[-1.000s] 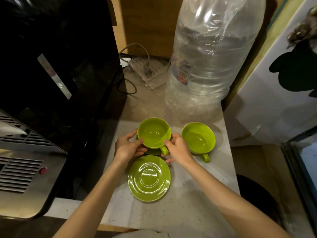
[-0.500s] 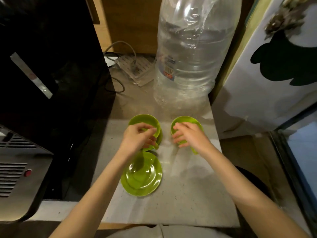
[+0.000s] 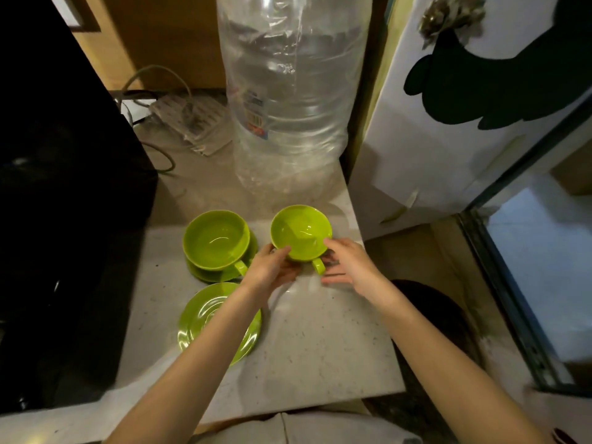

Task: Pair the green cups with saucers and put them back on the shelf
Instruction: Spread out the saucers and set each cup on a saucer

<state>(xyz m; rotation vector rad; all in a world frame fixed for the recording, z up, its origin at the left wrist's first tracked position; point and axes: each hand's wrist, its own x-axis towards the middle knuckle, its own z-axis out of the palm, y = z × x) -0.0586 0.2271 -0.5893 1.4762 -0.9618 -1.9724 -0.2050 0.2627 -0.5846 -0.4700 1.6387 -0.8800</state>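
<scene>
Cups, green, two. Left cup (image 3: 216, 240) sits upright on its own saucer (image 3: 221, 272), handle turned toward the viewer; the saucer's rim shows below and to the right of the cup. Right cup (image 3: 301, 232) stands upright near the right edge of the counter (image 3: 320, 341), handle pointing toward the viewer, with no saucer under it that can be seen.

Saucer, green, spare (image 3: 205, 318): lies flat on the counter just in front of the paired cup, partly covered by the left forearm.

Left hand (image 3: 272, 270): at the lower left side of the right cup, fingers (image 3: 283, 251) curled against its wall. Right hand (image 3: 349, 264): at the lower right side of the same cup, one fingertip touching the rim, the other fingers spread loosely beside the handle. Whether either hand has a firm hold on the cup cannot be told; both touch it.

Bottle, clear plastic, large (image 3: 291, 100): stands upright behind both cups, a label low on its left side.

Appliance, black, glossy (image 3: 64, 203): fills the left side, just beside the paired cup.

Power strip with cables (image 3: 192, 120): lies at the back of the counter, left of the bottle.

Panel, white, with dark leaf-shaped print (image 3: 448, 123): stands to the right of the counter.
</scene>
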